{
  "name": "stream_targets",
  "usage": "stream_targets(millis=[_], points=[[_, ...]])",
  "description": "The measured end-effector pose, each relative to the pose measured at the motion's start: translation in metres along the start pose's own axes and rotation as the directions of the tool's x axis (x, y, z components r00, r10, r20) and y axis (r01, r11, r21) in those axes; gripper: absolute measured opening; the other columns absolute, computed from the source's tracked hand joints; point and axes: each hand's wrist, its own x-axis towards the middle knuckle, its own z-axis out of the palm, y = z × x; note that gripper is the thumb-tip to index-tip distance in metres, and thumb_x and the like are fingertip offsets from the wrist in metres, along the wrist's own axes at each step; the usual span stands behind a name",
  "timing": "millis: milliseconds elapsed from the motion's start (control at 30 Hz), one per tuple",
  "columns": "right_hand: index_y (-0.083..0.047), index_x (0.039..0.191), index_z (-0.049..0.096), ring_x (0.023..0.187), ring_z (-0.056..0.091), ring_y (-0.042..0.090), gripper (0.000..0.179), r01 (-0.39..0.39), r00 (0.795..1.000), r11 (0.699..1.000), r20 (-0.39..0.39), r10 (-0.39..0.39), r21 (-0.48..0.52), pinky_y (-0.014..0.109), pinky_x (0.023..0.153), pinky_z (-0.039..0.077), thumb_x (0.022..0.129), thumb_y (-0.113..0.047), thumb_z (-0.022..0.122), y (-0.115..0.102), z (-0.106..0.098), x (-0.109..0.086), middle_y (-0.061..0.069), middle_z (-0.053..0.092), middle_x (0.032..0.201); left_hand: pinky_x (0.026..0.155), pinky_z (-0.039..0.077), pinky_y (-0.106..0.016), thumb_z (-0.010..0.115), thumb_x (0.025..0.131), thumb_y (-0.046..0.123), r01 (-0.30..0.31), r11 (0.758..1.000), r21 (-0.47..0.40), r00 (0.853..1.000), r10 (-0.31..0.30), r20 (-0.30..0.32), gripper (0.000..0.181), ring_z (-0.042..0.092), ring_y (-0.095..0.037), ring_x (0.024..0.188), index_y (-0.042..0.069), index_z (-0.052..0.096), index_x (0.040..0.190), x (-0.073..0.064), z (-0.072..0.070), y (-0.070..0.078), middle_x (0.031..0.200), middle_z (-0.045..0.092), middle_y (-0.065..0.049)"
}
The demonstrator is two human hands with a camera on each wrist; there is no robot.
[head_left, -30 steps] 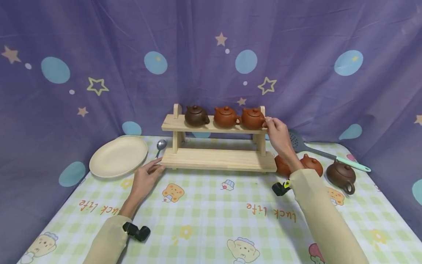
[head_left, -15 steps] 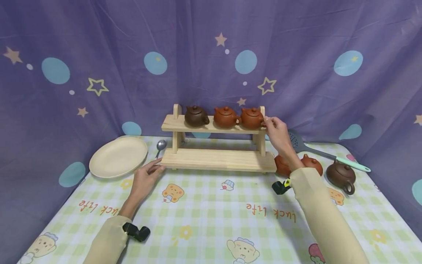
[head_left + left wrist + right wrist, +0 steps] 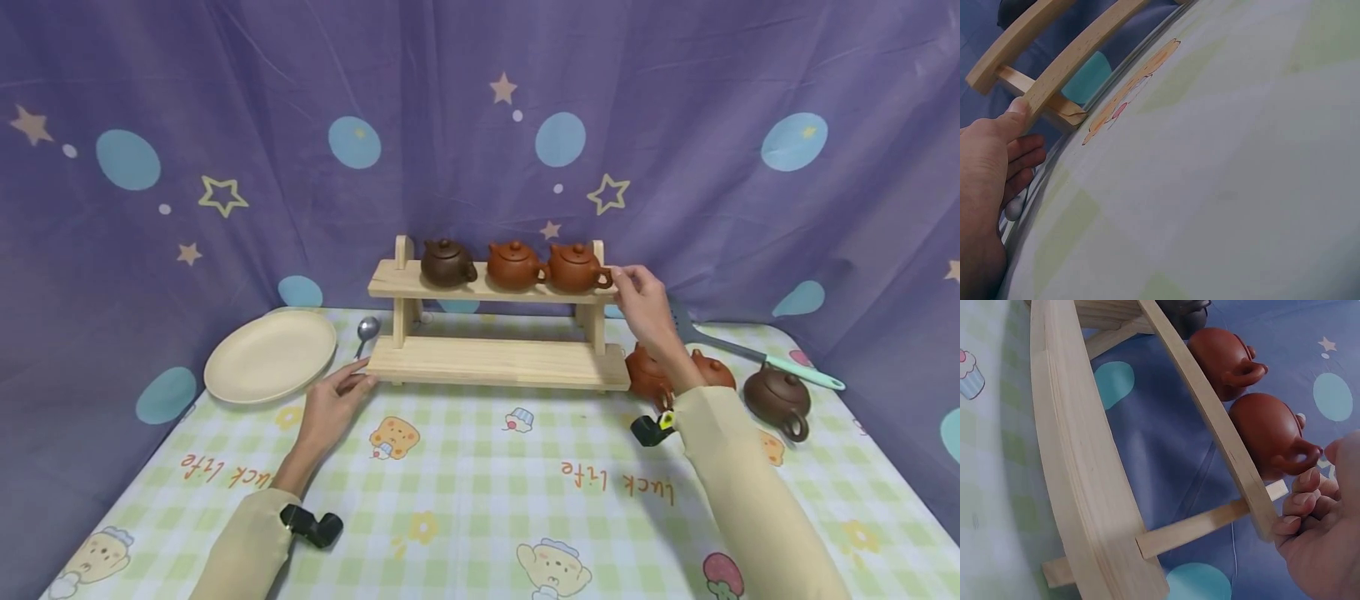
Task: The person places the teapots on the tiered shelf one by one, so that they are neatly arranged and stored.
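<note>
My left hand [image 3: 330, 410] grips the left end of the lower board of a two-tier wooden shelf [image 3: 495, 360], thumb on the board and fingers beneath it in the left wrist view. On the upper board stand a dark brown teapot [image 3: 446, 265], a reddish-brown teapot [image 3: 513, 267] and, at the right end, another reddish-brown teapot [image 3: 574, 268]. Just off that last one's handle [image 3: 1300, 459] is my right hand [image 3: 647, 307], its fingers loosely bent and holding nothing. The fingertips lie close to the upper board's end.
Right of the shelf are two more reddish-brown teapots [image 3: 647, 373], partly behind my right arm, and a dark brown teapot [image 3: 776, 397]. Behind them lies a slotted spatula [image 3: 723, 344] with a mint handle. A cream plate [image 3: 270, 357] and metal spoon [image 3: 367, 330] lie at left.
My right hand has let go of the rightmost teapot's handle and drawn slightly to the right. Before that, this teapot shifted a little left. The left hand stays put.
</note>
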Motion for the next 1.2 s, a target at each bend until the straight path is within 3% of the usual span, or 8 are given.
stream_targets(millis=[400,633,767,933,1200], points=[[0.005,0.129,0.057,0.056,0.038,0.009,0.048,-0.027,0.999,0.999,0.044,0.028,-0.025,0.026,0.049,0.033,0.112,-0.038,0.047,0.020,-0.032,-0.031,0.005,0.049,0.072,0.097,0.051,-0.048,0.069,0.102,0.036,-0.001,1.000,-0.018,1.000,0.001,-0.001,0.049,0.072,-0.031,0.105,0.009,0.064,0.142,-0.001,0.000,-0.003,0.111,0.076,-0.014],[0.001,0.133,0.055,0.061,0.041,0.012,0.053,-0.080,0.994,0.991,0.069,0.088,-0.112,0.029,0.055,0.038,0.111,-0.046,0.043,0.033,-0.052,-0.058,0.005,0.052,0.079,0.089,0.050,-0.023,0.071,0.101,0.034,-0.025,1.000,-0.012,1.000,0.025,-0.011,0.047,0.072,-0.027,0.101,0.010,0.065,0.140,0.000,0.000,-0.002,0.109,0.077,-0.012],[0.002,0.133,0.055,0.056,0.036,0.012,0.053,-0.074,0.993,0.988,0.081,0.085,-0.134,0.034,0.049,0.034,0.112,-0.044,0.042,0.041,-0.061,-0.072,0.008,0.049,0.074,0.086,0.047,-0.014,0.072,0.100,0.030,-0.058,0.998,-0.004,0.998,0.058,-0.021,0.045,0.073,-0.027,0.100,0.008,0.066,0.139,0.000,0.001,-0.003,0.107,0.077,-0.012],[0.005,0.129,0.056,0.056,0.036,0.011,0.045,-0.049,0.996,0.992,0.066,0.057,-0.114,0.033,0.048,0.033,0.113,-0.035,0.043,0.053,-0.067,-0.087,0.001,0.044,0.069,0.084,0.046,-0.012,0.072,0.100,0.029,-0.065,0.998,0.000,0.998,0.065,-0.024,0.045,0.074,-0.028,0.100,0.007,0.066,0.139,0.000,0.002,-0.003,0.107,0.077,-0.012],[0.007,0.121,0.057,0.064,0.044,0.011,0.039,-0.045,0.999,0.994,0.023,0.048,-0.097,0.028,0.054,0.036,0.113,-0.029,0.048,0.063,-0.071,-0.109,0.003,0.048,0.072,0.085,0.047,-0.014,0.072,0.100,0.030,-0.056,0.998,0.003,0.998,0.056,-0.026,0.045,0.073,-0.027,0.100,0.008,0.066,0.139,0.000,0.001,-0.002,0.107,0.077,-0.012]])
